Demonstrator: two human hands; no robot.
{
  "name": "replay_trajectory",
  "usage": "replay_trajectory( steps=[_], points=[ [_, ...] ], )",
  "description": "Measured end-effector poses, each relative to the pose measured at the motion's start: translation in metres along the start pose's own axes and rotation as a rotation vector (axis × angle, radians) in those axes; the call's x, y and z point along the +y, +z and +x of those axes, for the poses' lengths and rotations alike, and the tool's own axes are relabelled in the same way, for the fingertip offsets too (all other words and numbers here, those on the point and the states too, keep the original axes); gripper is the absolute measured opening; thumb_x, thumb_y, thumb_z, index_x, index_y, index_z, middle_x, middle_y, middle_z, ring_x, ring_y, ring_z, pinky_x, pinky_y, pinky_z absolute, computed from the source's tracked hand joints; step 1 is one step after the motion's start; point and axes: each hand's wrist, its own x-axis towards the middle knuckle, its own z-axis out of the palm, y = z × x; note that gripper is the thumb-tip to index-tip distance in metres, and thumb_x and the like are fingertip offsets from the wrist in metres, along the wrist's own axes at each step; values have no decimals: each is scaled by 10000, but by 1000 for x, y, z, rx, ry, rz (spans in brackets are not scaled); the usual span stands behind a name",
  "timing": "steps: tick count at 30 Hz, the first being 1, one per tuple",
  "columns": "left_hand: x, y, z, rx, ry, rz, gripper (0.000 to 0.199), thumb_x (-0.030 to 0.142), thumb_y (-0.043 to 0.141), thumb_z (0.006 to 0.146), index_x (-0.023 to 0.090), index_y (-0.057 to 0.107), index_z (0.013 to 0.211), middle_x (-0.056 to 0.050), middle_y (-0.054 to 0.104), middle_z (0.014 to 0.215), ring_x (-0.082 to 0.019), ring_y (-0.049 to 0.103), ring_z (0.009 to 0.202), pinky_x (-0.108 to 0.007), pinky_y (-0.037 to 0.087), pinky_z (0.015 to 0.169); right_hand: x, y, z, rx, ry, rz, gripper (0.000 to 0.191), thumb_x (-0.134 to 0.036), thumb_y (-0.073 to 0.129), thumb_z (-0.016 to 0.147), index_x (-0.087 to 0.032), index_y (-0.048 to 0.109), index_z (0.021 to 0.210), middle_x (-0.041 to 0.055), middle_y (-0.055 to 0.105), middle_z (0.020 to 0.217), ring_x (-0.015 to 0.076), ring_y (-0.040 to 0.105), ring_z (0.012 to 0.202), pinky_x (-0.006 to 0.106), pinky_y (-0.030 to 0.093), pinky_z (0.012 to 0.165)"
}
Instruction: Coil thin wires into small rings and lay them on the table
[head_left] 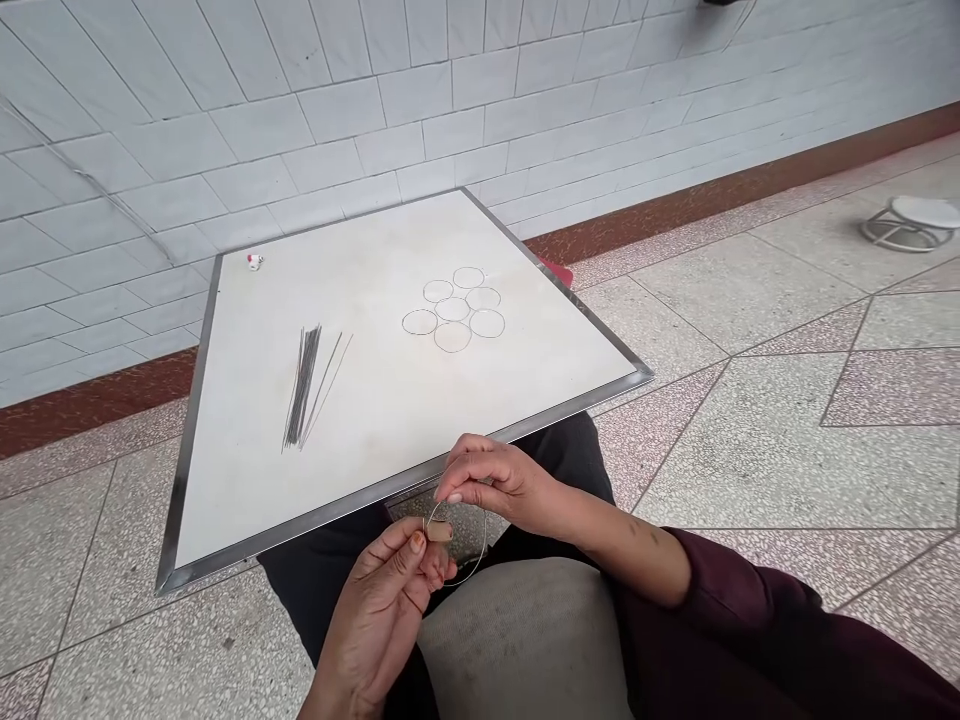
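In front of my lap, just off the table's near edge, both hands pinch a thin wire ring [484,540]. My left hand [390,590] grips it between thumb and forefinger, and a tan wrap, perhaps tape, covers one of its fingers. My right hand [495,478] holds the ring's upper part with thumb and fingertips closed. Several finished wire rings [451,310] lie in a touching cluster on the white table [375,420]. Left of them rests a bundle of straight wires [304,385], with a few loose wires [326,385] beside it.
A small red-and-white object [255,262] sits near the table's far left corner. The table has a metal rim [300,537]. White tiled wall [337,120] stands behind it. A round stool [911,222] is on the floor at far right.
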Motion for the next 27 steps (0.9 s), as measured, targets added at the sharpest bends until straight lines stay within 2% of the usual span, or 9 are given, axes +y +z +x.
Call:
replay_trajectory(
  steps=[11,15,23,27],
  points=[
    [1,3,-2,-38,-14,143,182,327,702,826,151,748,813,-5,555,611,-133,504,649,-302,447,741,-1,-1,-4,-70,-19,-44,161,-235,566,962,-169,708,1000,43,606,912,118,596,874,235,535,765],
    [2,3,-2,-50,-47,161,168,313,709,817,162,740,749,-13,583,620,-131,504,628,-296,437,704,-2,-2,-5,-108,-33,-69,181,-245,545,973,-169,706,1006,46,589,932,115,600,874,228,539,761],
    [-1,2,1,-27,-83,183,150,307,735,775,160,749,752,-38,640,650,-146,546,631,-295,440,679,0,-6,-6,-197,-37,-114,179,-228,535,975,-155,699,985,50,591,960,103,605,856,217,541,752],
    [-2,3,2,-23,-79,189,127,281,731,762,166,739,710,-31,641,657,-141,543,614,-285,439,652,0,-2,-5,-142,-28,-141,120,-221,599,938,-158,677,1005,49,621,923,121,605,879,235,544,778]
  ],
)
